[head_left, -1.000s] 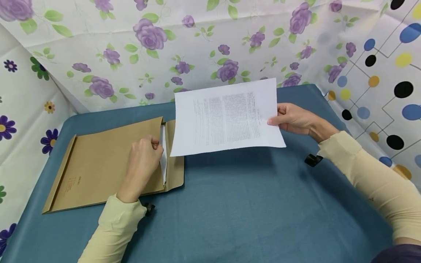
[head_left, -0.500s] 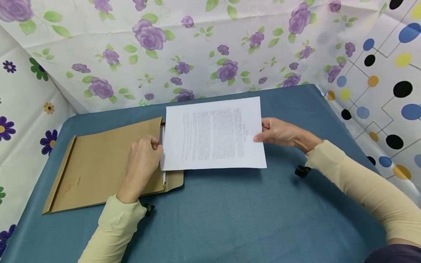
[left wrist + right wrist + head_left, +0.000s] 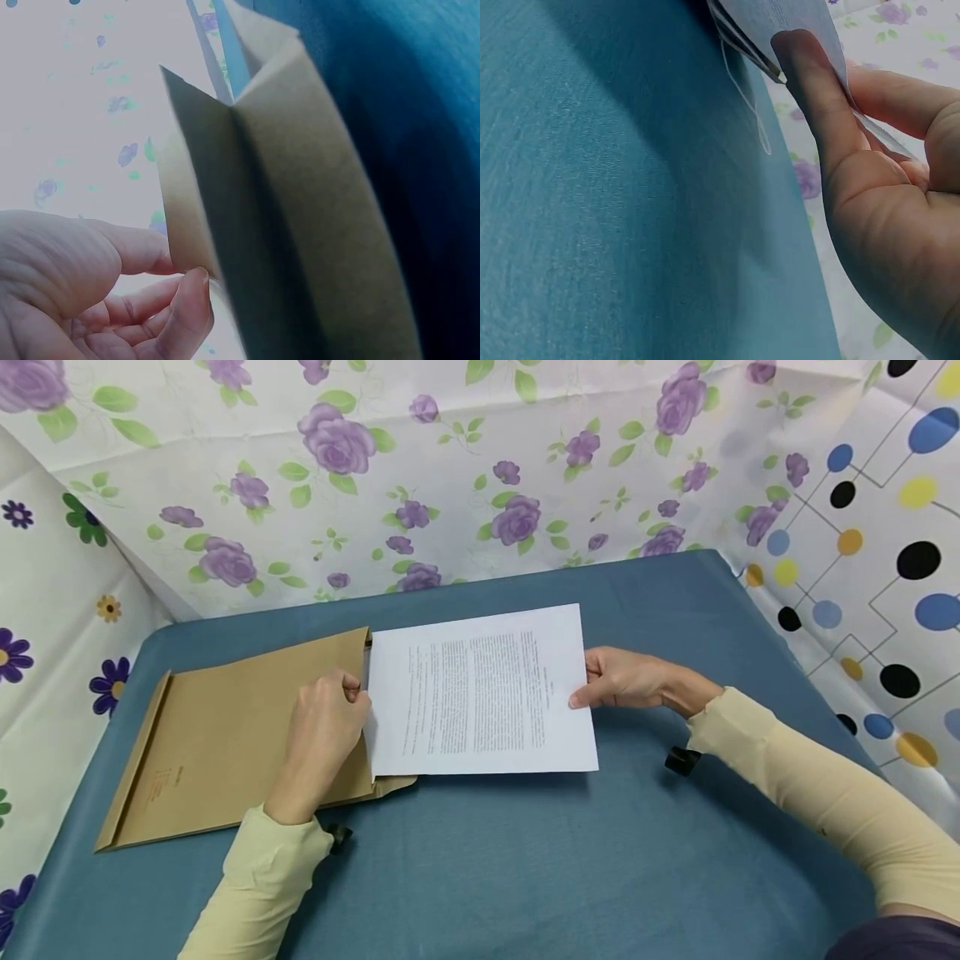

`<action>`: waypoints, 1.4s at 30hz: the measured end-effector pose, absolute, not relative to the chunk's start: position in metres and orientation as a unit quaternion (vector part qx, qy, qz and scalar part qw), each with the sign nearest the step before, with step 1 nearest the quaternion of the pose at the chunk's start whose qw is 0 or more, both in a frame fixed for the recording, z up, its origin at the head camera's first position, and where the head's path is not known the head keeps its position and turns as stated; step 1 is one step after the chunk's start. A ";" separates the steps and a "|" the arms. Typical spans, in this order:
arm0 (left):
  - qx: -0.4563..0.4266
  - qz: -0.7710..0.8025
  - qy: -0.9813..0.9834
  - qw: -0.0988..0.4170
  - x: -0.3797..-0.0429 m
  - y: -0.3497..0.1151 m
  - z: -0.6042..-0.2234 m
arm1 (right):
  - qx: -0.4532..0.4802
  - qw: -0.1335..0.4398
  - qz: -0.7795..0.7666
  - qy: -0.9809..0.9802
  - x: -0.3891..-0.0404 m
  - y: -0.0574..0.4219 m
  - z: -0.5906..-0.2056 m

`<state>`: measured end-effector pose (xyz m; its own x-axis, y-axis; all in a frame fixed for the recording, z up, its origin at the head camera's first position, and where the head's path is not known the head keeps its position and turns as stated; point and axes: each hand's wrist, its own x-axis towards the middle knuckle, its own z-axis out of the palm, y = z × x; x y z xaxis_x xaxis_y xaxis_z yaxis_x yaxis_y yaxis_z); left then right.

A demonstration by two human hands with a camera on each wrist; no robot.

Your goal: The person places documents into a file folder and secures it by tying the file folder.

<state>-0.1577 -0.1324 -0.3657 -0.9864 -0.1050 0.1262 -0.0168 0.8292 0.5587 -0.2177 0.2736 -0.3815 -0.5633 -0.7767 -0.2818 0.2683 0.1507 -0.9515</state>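
Observation:
A brown paper file envelope [image 3: 247,727] lies at the left of the table, its mouth facing right. My left hand [image 3: 326,735] pinches the upper edge of that mouth between thumb and fingers; in the left wrist view the lifted brown edge [image 3: 184,202] sits at the fingertips, with a gap below it. My right hand [image 3: 626,678] pinches the right edge of a printed white sheet [image 3: 480,693], thumb on top. The sheet's left edge is right at the envelope mouth, covering most of the flap there. In the right wrist view the paper [image 3: 802,19] runs between thumb and fingers.
A blue cloth [image 3: 510,868] covers the table. Flowered white sheeting [image 3: 450,468] hangs behind it, and dotted sheeting [image 3: 870,568] stands at the right. A thin white string [image 3: 746,101] hangs from the envelope in the right wrist view.
My right hand has brought the sheet down and left, from above the table to the envelope mouth. The left hand keeps its grip on the envelope edge.

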 end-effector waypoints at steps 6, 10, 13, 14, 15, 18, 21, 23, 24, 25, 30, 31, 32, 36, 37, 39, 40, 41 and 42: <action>0.030 -0.291 -0.953 0.075 -0.156 -0.133 -0.365 | -0.203 0.431 -0.599 0.643 -0.216 0.276 -0.381; 0.033 -0.291 -0.953 0.075 -0.156 -0.133 -0.364 | -0.205 0.437 -0.595 0.643 -0.215 0.268 -0.383; 0.033 -0.290 -0.954 0.074 -0.155 -0.132 -0.363 | -0.205 0.434 -0.599 0.641 -0.215 0.258 -0.384; 0.034 -0.291 -0.953 0.073 -0.155 -0.132 -0.363 | -0.202 0.432 -0.601 0.642 -0.215 0.254 -0.384; 0.035 -0.291 -0.953 0.073 -0.155 -0.132 -0.364 | -0.200 0.429 -0.603 0.642 -0.215 0.251 -0.384; 0.037 -0.292 -0.953 0.073 -0.154 -0.132 -0.364 | -0.189 0.428 -0.607 0.642 -0.214 0.241 -0.383; 0.038 -0.293 -0.953 0.074 -0.154 -0.132 -0.365 | -0.192 0.443 -0.604 0.635 -0.214 0.238 -0.380; 0.038 -0.293 -0.952 0.074 -0.154 -0.132 -0.365 | -0.205 0.458 -0.599 0.625 -0.215 0.239 -0.378; 0.038 -0.293 -0.952 0.074 -0.154 -0.132 -0.365 | -0.212 0.465 -0.598 0.617 -0.215 0.240 -0.376; 0.037 -0.294 -0.952 0.075 -0.154 -0.132 -0.365 | -0.218 0.472 -0.599 0.609 -0.215 0.242 -0.375; 0.031 -0.291 -0.953 0.076 -0.153 -0.132 -0.365 | -0.219 0.487 -0.614 0.581 -0.218 0.238 -0.371; 0.030 -0.290 -0.953 0.075 -0.153 -0.132 -0.365 | -0.214 0.485 -0.616 0.582 -0.219 0.235 -0.371; 0.030 -0.290 -0.954 0.074 -0.153 -0.132 -0.365 | -0.208 0.483 -0.617 0.585 -0.219 0.232 -0.371; 0.030 -0.288 -0.955 0.068 -0.152 -0.133 -0.364 | -0.189 0.472 -0.611 0.606 -0.222 0.215 -0.372; 0.030 -0.288 -0.955 0.066 -0.152 -0.133 -0.364 | -0.188 0.470 -0.607 0.612 -0.222 0.211 -0.372; 0.029 -0.287 -0.955 0.066 -0.152 -0.132 -0.364 | -0.189 0.470 -0.597 0.622 -0.222 0.204 -0.371; 0.028 -0.286 -0.955 0.066 -0.152 -0.132 -0.364 | -0.191 0.470 -0.592 0.626 -0.222 0.201 -0.371; 0.027 -0.285 -0.956 0.066 -0.152 -0.132 -0.364 | -0.194 0.471 -0.588 0.629 -0.223 0.197 -0.370; 0.026 -0.285 -0.956 0.066 -0.152 -0.132 -0.364 | -0.197 0.471 -0.582 0.633 -0.223 0.194 -0.370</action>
